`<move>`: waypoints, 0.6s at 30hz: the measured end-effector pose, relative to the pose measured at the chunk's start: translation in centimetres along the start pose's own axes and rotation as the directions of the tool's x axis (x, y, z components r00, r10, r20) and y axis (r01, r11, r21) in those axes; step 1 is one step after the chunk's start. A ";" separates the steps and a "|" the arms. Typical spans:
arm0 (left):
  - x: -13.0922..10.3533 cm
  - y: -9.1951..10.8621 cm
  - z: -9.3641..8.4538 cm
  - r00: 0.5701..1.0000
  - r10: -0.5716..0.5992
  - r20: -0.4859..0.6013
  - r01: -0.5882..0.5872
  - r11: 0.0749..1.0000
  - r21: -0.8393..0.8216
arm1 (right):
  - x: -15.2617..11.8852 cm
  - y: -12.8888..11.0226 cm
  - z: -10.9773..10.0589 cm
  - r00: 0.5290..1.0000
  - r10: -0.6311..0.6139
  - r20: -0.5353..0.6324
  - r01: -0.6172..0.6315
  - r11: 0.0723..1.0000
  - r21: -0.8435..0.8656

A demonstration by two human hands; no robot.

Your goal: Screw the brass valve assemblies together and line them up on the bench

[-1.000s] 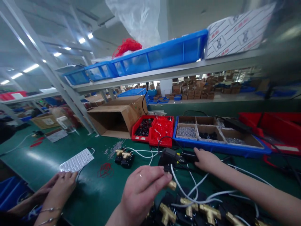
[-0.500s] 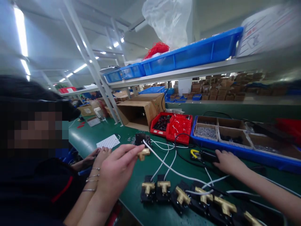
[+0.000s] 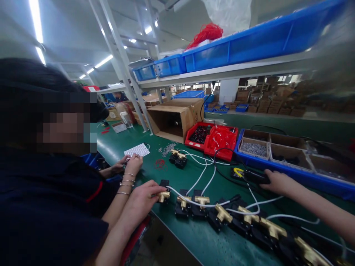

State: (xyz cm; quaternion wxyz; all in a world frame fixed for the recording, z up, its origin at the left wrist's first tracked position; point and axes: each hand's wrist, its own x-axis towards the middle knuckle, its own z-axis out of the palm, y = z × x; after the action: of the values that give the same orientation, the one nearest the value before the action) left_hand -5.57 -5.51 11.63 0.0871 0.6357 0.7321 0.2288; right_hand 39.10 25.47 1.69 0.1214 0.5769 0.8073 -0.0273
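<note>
My left hand (image 3: 148,195) pinches a brass tee valve (image 3: 164,196) with a black box and white cable, at the left end of a row by the bench's front edge. To its right several similar brass tee valves (image 3: 202,200) lie on black boxes with white cables. My right hand (image 3: 274,181) is closed around the end of a black tool (image 3: 256,176), its exact kind unclear. A yellow loop (image 3: 238,171) shows at the tool's far end. Two more valve units (image 3: 179,159) stand farther back, beside loose screws (image 3: 169,148).
A co-worker sits at the left, hands (image 3: 133,164) at a white perforated plate (image 3: 137,150). Red bins (image 3: 222,140), a cardboard box (image 3: 177,114) and a blue divided tray (image 3: 240,153) line the back. Blue bins (image 3: 205,57) sit on the shelf above.
My left hand has lowered the valve unit from mid-air to the row's left end, uncovering the units behind. My right hand stays on the black tool. The camera view has shifted.
</note>
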 end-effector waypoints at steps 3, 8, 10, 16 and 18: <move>0.2 -0.3 1.3 1.000 -0.014 0.023 0.017 0.994 -0.112 | -0.5 0.1 -0.2 1.000 -0.021 0.003 0.021 1.000 0.008; 0.6 0.3 1.9 0.990 0.063 0.126 -0.029 0.965 -0.259 | -2.0 0.6 -1.2 0.997 -0.046 -0.056 0.050 0.996 0.068; 0.6 0.3 2.3 0.976 0.103 0.194 -0.048 0.962 -0.269 | -3.4 1.2 -2.2 0.991 -0.053 -0.122 0.067 0.992 0.111; 0.7 -2.7 6.2 0.984 0.118 0.130 -0.089 0.974 -0.206 | -13.6 6.0 -6.3 0.919 0.025 -0.394 0.099 0.952 0.291; 1.3 -3.6 7.5 0.988 0.131 0.075 -0.119 0.981 -0.151 | -18.9 8.2 -7.0 0.870 0.147 -0.471 0.034 0.934 0.355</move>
State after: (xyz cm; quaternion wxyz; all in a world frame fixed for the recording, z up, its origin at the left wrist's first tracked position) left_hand -5.86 -2.88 3.66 0.1498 0.6816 0.6675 0.2598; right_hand 51.37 12.00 13.58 -0.1915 0.6009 0.7758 -0.0207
